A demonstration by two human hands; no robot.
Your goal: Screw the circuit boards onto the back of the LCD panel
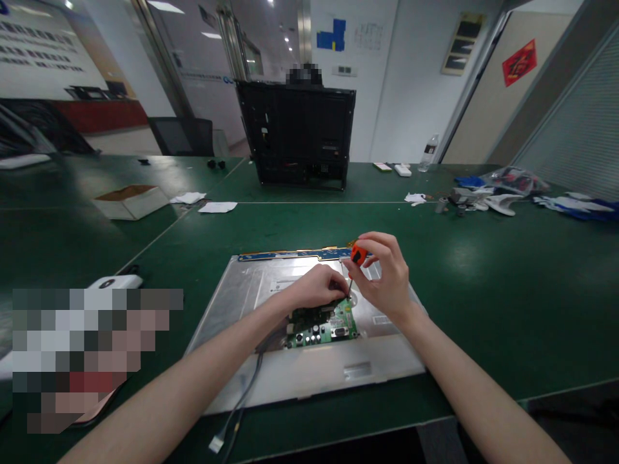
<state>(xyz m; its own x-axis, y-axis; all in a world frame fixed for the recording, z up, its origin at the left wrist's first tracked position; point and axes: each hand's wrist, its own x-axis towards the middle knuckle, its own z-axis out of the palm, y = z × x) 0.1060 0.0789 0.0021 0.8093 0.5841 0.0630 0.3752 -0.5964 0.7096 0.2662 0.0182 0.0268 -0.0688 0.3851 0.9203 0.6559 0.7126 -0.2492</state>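
Orange-handled: hold the screwdriver (358, 254), pinched in the right hand (387, 277), square to the green circuit board (344, 314) on the metal panel (309, 370). Steady with the left hand (316, 287), bunched at the board's edge; cannot tell if gripping anything.

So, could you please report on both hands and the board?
Right hand gripping screwdriver, tip at far edge of board. Left hand close by, partly hiding board. Cables off left, clear.

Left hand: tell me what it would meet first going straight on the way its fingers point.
Most likely the shaft of the orange screwdriver in the right hand; whether the left hand touches it, depth leaves unclear.
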